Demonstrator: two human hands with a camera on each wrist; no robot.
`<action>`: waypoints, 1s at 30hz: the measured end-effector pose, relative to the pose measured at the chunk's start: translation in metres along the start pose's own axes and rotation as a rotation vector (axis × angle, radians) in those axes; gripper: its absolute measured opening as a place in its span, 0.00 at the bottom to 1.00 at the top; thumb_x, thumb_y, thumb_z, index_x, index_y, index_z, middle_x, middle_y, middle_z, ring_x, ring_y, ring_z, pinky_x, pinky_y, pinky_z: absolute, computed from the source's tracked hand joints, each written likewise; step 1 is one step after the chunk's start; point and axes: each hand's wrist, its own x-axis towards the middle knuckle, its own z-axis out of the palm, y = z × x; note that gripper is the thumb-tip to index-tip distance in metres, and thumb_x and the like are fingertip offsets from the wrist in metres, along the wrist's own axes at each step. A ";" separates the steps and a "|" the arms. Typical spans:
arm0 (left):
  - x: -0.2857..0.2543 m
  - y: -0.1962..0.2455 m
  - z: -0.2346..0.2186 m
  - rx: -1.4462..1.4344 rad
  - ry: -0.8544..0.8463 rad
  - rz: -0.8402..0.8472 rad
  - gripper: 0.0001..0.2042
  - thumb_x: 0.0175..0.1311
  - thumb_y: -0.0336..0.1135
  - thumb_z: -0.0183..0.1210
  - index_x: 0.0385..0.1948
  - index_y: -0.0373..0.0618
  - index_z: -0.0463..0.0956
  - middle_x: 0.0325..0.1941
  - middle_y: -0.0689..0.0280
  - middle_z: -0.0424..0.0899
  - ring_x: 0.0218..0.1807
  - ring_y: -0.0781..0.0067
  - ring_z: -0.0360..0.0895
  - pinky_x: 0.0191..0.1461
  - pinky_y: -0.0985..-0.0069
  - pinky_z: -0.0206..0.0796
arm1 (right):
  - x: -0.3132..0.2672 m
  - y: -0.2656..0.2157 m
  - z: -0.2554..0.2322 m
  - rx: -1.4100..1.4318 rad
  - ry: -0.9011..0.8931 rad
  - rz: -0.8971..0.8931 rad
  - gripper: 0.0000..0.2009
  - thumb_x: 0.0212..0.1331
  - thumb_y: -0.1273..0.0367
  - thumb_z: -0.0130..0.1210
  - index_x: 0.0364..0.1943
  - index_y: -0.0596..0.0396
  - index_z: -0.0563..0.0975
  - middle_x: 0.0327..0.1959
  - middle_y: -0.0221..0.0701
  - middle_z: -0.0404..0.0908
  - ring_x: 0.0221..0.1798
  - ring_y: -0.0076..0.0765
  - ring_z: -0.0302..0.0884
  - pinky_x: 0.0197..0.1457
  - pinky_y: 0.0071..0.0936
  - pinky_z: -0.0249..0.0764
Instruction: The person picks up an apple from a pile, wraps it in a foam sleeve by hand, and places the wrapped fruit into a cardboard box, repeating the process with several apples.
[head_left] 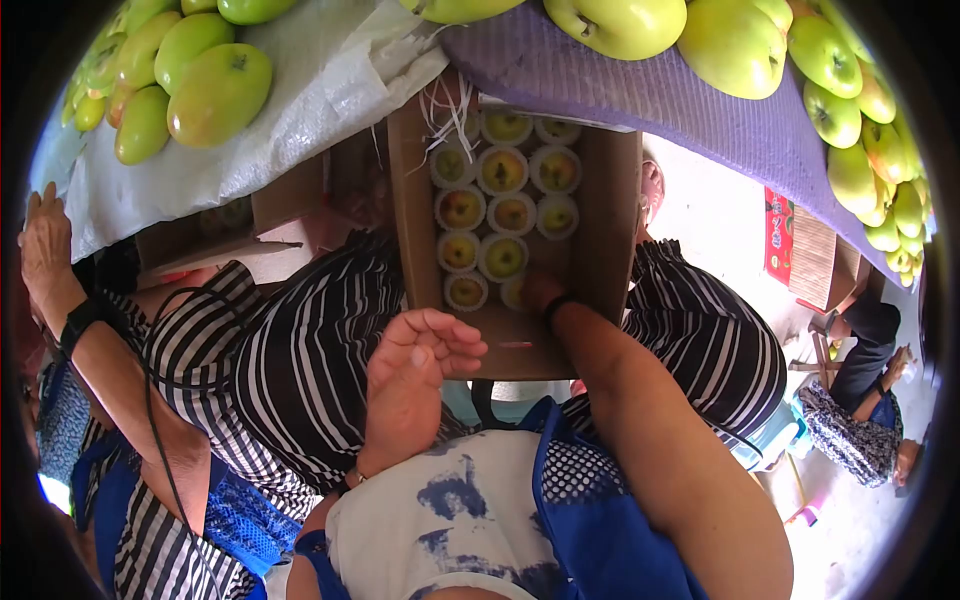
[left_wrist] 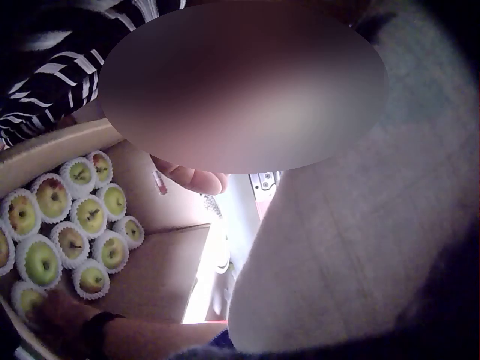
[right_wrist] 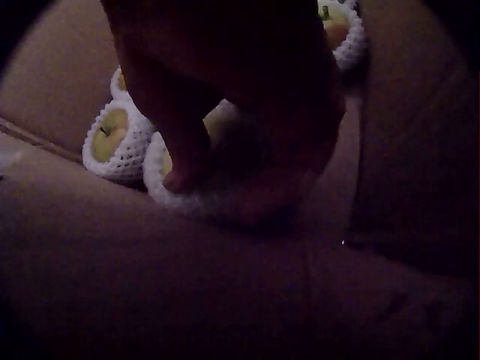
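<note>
My right hand (head_left: 540, 289) reaches down into a deep cardboard box (head_left: 610, 215). Its thumb and fingers curl round an apple in a white foam net (head_left: 512, 294) at the near end of a row. In the right wrist view the same hand (right_wrist: 247, 97) is dark, its thumb on the foam net (right_wrist: 159, 180) and most of the fruit hidden. Several other netted apples (head_left: 502, 171) stand in rows to the left and behind. My left hand (head_left: 415, 375) hovers over the near left side of the box, palm up, fingers loosely bent, holding nothing.
Loose green apples (head_left: 735, 45) lie on a purple padded surface (head_left: 610, 80) and on white sheeting (head_left: 300, 110) beyond the box. Another person's hand (head_left: 48, 240) touches the sheeting at left. A red printed carton (head_left: 778, 235) stands at right, near a seated person (head_left: 860, 400).
</note>
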 end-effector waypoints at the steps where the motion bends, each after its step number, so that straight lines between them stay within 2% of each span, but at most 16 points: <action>1: 0.000 0.001 0.001 -0.002 0.002 -0.001 0.17 0.61 0.40 0.49 0.45 0.37 0.64 0.44 0.56 0.74 0.45 0.67 0.74 0.49 0.74 0.65 | -0.005 -0.004 -0.010 -0.012 -0.001 -0.005 0.18 0.52 0.58 0.49 0.40 0.56 0.77 0.45 0.42 0.76 0.49 0.43 0.73 0.52 0.36 0.68; 4: 0.000 -0.001 -0.003 0.042 -0.005 0.009 0.19 0.63 0.42 0.48 0.46 0.36 0.63 0.44 0.53 0.74 0.46 0.63 0.74 0.49 0.71 0.67 | -0.024 -0.011 -0.026 -0.145 0.044 -0.114 0.21 0.52 0.57 0.50 0.47 0.56 0.74 0.49 0.40 0.74 0.51 0.43 0.72 0.55 0.36 0.67; 7: 0.000 -0.003 -0.004 0.058 -0.012 0.015 0.19 0.63 0.43 0.47 0.46 0.35 0.63 0.44 0.52 0.74 0.46 0.62 0.74 0.48 0.70 0.68 | -0.022 -0.015 -0.050 0.210 -0.107 0.036 0.30 0.44 0.54 0.58 0.53 0.54 0.69 0.51 0.40 0.72 0.51 0.44 0.72 0.55 0.34 0.67; 10: 0.001 -0.003 -0.003 0.061 -0.011 0.015 0.19 0.63 0.43 0.47 0.46 0.35 0.63 0.44 0.52 0.74 0.46 0.62 0.74 0.48 0.71 0.68 | -0.012 -0.024 -0.036 0.214 0.216 0.044 0.34 0.38 0.50 0.62 0.51 0.52 0.70 0.50 0.39 0.72 0.50 0.42 0.73 0.53 0.35 0.69; 13: 0.001 -0.002 -0.001 0.086 0.006 -0.004 0.19 0.62 0.42 0.48 0.45 0.35 0.63 0.43 0.53 0.74 0.45 0.62 0.74 0.48 0.71 0.68 | -0.033 -0.061 -0.070 -0.017 0.202 0.211 0.32 0.37 0.49 0.62 0.48 0.51 0.71 0.48 0.38 0.74 0.50 0.40 0.74 0.52 0.35 0.70; 16: 0.003 -0.001 -0.002 0.105 0.029 -0.029 0.19 0.62 0.42 0.48 0.45 0.35 0.63 0.43 0.53 0.74 0.45 0.63 0.75 0.48 0.71 0.68 | -0.033 -0.071 -0.077 0.106 0.216 0.289 0.31 0.33 0.50 0.65 0.42 0.55 0.73 0.43 0.40 0.75 0.48 0.41 0.74 0.50 0.38 0.69; 19: 0.004 0.001 -0.001 0.117 0.040 -0.039 0.19 0.61 0.42 0.48 0.45 0.35 0.64 0.43 0.54 0.74 0.45 0.63 0.75 0.48 0.72 0.68 | -0.024 -0.073 -0.050 -0.018 0.498 0.300 0.30 0.36 0.55 0.64 0.45 0.54 0.69 0.43 0.38 0.75 0.46 0.40 0.74 0.49 0.36 0.70; 21: 0.005 0.001 -0.001 0.121 0.041 -0.042 0.19 0.61 0.43 0.48 0.45 0.35 0.64 0.43 0.54 0.74 0.45 0.63 0.75 0.48 0.72 0.68 | -0.014 -0.063 -0.039 0.078 0.492 0.238 0.28 0.36 0.58 0.64 0.44 0.55 0.68 0.41 0.39 0.74 0.46 0.42 0.74 0.49 0.37 0.70; 25: 0.006 0.001 0.002 0.081 0.031 -0.055 0.18 0.61 0.42 0.51 0.44 0.37 0.64 0.43 0.57 0.75 0.45 0.67 0.74 0.48 0.73 0.67 | -0.020 -0.062 -0.055 0.251 0.468 0.183 0.26 0.37 0.64 0.63 0.43 0.57 0.67 0.40 0.42 0.74 0.46 0.46 0.73 0.51 0.38 0.68; 28: 0.005 -0.001 0.002 0.058 0.035 -0.068 0.17 0.60 0.40 0.52 0.44 0.38 0.65 0.43 0.59 0.75 0.44 0.68 0.74 0.48 0.74 0.66 | -0.016 -0.054 -0.047 0.298 0.491 0.137 0.30 0.36 0.59 0.66 0.43 0.58 0.65 0.42 0.47 0.73 0.47 0.50 0.72 0.48 0.43 0.68; 30: 0.004 -0.001 0.003 0.052 0.027 -0.069 0.17 0.60 0.40 0.52 0.44 0.38 0.65 0.42 0.59 0.75 0.44 0.68 0.74 0.48 0.74 0.66 | -0.018 -0.051 -0.048 0.247 0.489 0.153 0.27 0.39 0.64 0.64 0.45 0.57 0.65 0.41 0.46 0.73 0.47 0.49 0.72 0.52 0.40 0.67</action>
